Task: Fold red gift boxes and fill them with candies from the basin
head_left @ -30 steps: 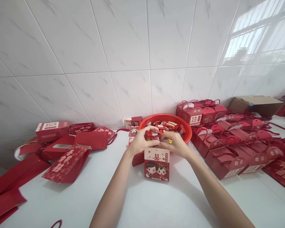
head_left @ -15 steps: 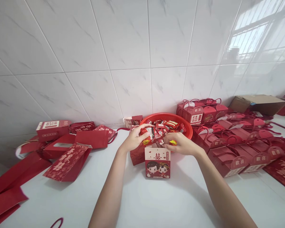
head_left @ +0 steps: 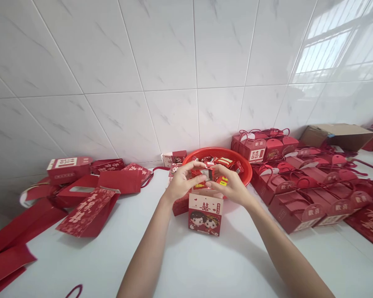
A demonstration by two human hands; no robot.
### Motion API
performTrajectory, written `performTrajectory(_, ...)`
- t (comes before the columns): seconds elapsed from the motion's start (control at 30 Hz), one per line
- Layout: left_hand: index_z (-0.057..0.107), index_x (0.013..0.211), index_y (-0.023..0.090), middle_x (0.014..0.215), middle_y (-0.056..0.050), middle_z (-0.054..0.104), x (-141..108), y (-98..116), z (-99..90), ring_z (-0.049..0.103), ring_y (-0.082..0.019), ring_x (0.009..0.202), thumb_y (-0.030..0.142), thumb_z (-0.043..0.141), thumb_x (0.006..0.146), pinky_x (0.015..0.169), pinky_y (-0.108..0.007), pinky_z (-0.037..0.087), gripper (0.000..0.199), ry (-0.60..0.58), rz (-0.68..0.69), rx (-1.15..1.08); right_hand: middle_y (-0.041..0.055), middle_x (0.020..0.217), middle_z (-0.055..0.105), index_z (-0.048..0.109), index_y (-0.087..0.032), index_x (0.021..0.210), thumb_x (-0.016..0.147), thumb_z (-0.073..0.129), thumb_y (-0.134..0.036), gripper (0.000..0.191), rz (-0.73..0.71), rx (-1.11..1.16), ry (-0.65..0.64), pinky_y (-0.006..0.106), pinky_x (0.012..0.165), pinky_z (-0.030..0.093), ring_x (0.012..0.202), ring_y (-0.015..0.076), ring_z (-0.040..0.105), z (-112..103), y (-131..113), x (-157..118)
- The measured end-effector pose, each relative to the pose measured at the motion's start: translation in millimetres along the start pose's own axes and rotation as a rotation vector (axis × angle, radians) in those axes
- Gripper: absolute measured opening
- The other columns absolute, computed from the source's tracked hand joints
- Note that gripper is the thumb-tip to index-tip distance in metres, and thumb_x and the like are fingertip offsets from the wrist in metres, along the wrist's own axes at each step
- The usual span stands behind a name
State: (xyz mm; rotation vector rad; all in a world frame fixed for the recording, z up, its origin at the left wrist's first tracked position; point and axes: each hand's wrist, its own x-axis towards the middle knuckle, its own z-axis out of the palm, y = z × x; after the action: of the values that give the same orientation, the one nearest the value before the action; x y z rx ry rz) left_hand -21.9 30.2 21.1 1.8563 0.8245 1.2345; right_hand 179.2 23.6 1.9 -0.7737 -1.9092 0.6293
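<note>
My left hand (head_left: 182, 182) and my right hand (head_left: 233, 184) meet above the near rim of a red plastic basket (head_left: 248, 163). Between their fingertips they pinch a small grey-and-dark wrapped candy packet (head_left: 208, 174). A red-and-yellow candy packet (head_left: 223, 181) shows beside my right fingers; whether that hand holds it too, I cannot tell. Just below stands an upright red gift box (head_left: 205, 215) with a cartoon couple on its front and a pale raised flap. Another red box (head_left: 180, 205) is partly hidden behind it and my left hand. Several wrapped candies (head_left: 225, 161) lie in the basket.
Rows of closed red gift boxes (head_left: 298, 203) with cord handles fill the right side. A brown cardboard box (head_left: 342, 134) sits behind them. On the left lie several unfilled-looking red boxes (head_left: 87, 213). A white tiled wall (head_left: 174, 120) borders the white table (head_left: 112, 265).
My right hand has moved left and up from the basket to meet my left hand at the packet. The cartoon-couple box has shifted slightly left and turned a little.
</note>
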Motion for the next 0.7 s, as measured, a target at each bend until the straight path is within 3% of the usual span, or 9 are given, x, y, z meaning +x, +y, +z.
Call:
performTrajectory(0.2,0.056,0.118,0.024,0.129,-0.01,0.064,-1,1,-0.7,0.06,-0.024,0.12,0.032,0.077,0.078,0.101,-0.038,0.048,0.046,-0.016,-0.01,-0.088,0.0042,0.089,0.07,0.064,-0.021,0.094,0.085,0.069,-0.038,0.02,0.055,0.076,0.114,0.034,0.075,0.055,0.079,0.0192,0.064,7,5,-1)
performTrajectory(0.37,0.057,0.08,0.02,0.124,-0.01,0.067,-1,1,-12.5,0.06,-0.027,0.119,0.036,0.072,0.081,0.103,-0.044,0.047,0.022,-0.035,-0.039,0.021,0.0055,0.091,0.071,0.066,-0.021,0.091,0.083,0.072,-0.045,0.026,0.064,0.116,0.2,0.036,0.079,0.055,0.084,0.021,0.066,-1,5,0)
performTrajectory(0.47,0.059,0.078,0.02,0.122,-0.009,0.068,-2,2,-14.4,0.062,-0.027,0.115,0.039,0.073,0.078,0.103,-0.046,0.047,0.024,-0.081,-0.102,0.128,0.0056,0.092,0.07,0.066,-0.021,0.092,0.083,0.072,-0.049,0.029,0.056,0.143,0.285,0.037,0.081,0.055,0.087,0.0217,0.066,-8,4,1)
performTrajectory(0.6,0.057,0.071,0.019,0.119,-0.009,0.07,-2,1,-11.6,0.062,-0.027,0.118,0.04,0.076,0.075,0.105,-0.045,0.046,0.029,-0.09,-0.106,0.128,0.0044,0.087,0.069,0.063,-0.021,0.089,0.081,0.073,-0.051,0.032,0.078,0.154,0.369,0.033,0.074,0.056,0.079,0.0191,0.065,-17,2,0)
performTrajectory(0.7,0.067,0.065,0.019,0.12,-0.011,0.071,-2,1,-10.7,0.064,-0.029,0.116,0.041,0.075,0.078,0.106,-0.047,0.044,0.026,-0.217,-0.137,0.193,0.0033,0.082,0.067,0.061,-0.021,0.088,0.08,0.075,-0.051,0.033,0.095,0.204,0.395,0.032,0.069,0.056,0.074,0.0179,0.065,-21,1,0)
